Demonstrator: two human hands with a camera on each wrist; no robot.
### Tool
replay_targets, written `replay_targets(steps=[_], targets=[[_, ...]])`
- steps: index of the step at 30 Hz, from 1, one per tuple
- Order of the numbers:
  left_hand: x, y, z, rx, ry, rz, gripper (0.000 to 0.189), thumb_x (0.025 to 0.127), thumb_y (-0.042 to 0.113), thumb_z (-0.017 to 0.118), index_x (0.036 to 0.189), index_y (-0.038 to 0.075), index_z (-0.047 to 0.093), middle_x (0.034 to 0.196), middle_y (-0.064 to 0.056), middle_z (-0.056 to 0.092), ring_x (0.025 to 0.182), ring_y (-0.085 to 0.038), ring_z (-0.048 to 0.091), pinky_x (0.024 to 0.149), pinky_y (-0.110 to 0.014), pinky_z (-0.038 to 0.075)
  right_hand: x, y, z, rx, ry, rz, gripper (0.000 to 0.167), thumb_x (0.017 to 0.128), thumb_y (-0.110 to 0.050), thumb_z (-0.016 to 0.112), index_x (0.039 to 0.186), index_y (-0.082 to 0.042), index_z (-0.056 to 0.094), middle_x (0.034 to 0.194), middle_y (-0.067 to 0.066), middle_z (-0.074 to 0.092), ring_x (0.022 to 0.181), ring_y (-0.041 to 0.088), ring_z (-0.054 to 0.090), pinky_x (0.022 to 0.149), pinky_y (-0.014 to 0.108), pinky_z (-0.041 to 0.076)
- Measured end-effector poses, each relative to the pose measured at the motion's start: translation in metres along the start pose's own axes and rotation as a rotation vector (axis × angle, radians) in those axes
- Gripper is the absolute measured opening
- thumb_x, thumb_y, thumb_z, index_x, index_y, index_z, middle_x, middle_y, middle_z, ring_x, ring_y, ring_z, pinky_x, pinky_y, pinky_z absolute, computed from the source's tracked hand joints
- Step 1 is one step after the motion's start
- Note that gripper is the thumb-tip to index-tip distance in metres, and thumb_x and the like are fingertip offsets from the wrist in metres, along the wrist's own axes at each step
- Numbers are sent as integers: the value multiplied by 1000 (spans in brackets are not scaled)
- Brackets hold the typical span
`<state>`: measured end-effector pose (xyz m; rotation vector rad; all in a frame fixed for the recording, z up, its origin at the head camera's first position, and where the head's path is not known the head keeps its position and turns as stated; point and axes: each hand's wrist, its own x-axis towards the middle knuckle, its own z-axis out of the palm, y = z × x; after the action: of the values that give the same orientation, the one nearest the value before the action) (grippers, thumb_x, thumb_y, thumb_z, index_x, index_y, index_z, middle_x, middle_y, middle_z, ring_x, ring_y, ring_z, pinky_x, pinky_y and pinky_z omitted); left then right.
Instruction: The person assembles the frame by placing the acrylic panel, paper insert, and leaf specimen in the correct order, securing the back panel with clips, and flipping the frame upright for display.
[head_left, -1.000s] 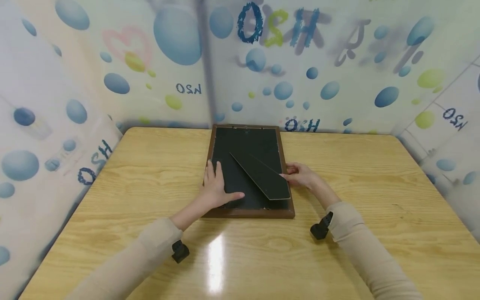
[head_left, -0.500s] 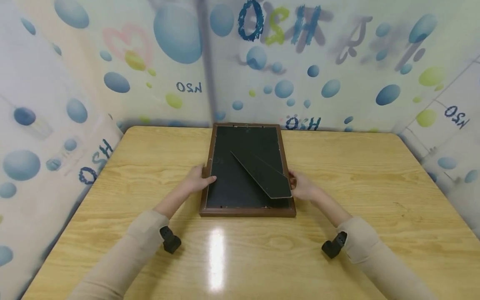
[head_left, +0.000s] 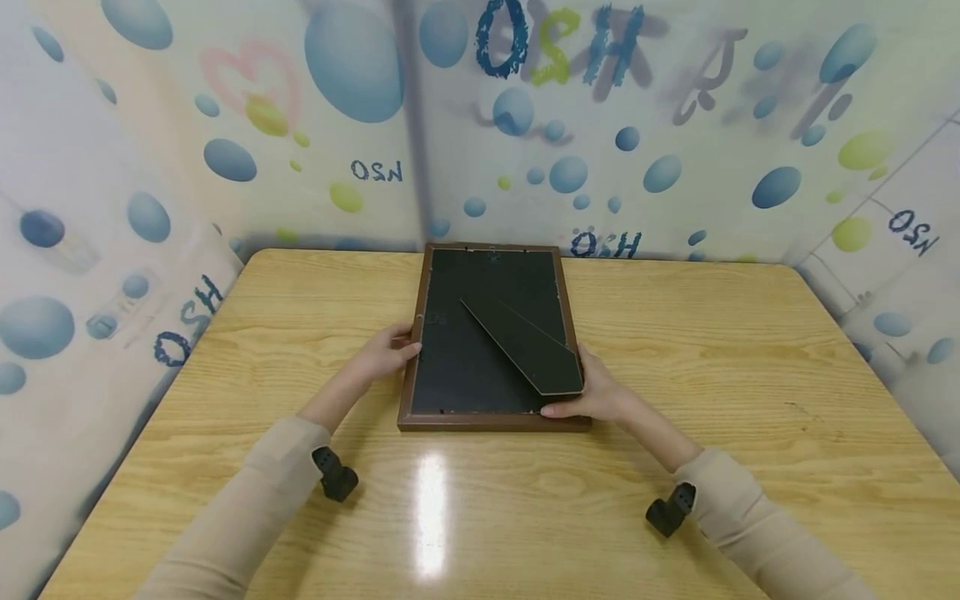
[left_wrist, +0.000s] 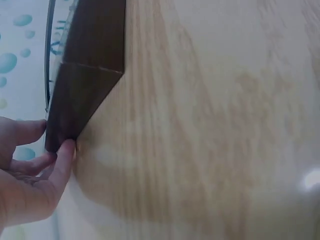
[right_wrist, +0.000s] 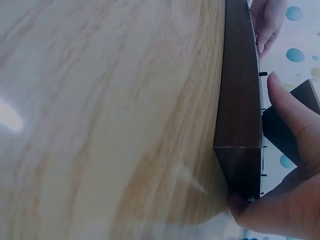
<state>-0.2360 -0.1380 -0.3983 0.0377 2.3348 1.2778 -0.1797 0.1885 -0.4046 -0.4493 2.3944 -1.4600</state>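
Observation:
A brown picture frame (head_left: pixel 457 375) lies face down on the wooden table (head_left: pixel 247 358), its black back upward. Its black stand leg (head_left: pixel 536 354) slants across the back toward the lower right. My left hand (head_left: pixel 384 354) grips the left side, thumb on top; in the left wrist view its fingertips (left_wrist: pixel 65 147) are against the outer side of the frame. At the lower right corner is my right hand (head_left: pixel 596 392), thumb over the near rail and fingers at the right side, partly hidden by the leg and frame.
A wall (head_left: pixel 675 125) printed with blue and green ovals and letters stands right behind the frame's far edge. Small black cameras (head_left: pixel 335 475) are strapped at both wrists. Light glares on the table in front of the frame.
My left hand has gone from lying spread on the frame's back to holding its left edge. The right hand has slid down the right side, its thumb now over the near rail.

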Motion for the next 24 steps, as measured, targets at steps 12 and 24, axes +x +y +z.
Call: replay_targets(steps=[12,24], targets=[[3,-9,-4,-183,-34,-7,58,96,18,47,144,2,19,144,-23,30,131,-34,35,105,-43,37,-2,-5,4,2,11,40,112,61,-23,85,143,-5,12,144,19,27,132,36,23,109,57,17],[2,-8,-3,-190,-34,-12,57,96,15,47,143,1,20,144,-24,30,131,-35,35,105,-45,37,-2,-7,6,-62,55,121,111,60,-29,85,142,-2,15,140,21,32,130,37,30,107,55,25]])
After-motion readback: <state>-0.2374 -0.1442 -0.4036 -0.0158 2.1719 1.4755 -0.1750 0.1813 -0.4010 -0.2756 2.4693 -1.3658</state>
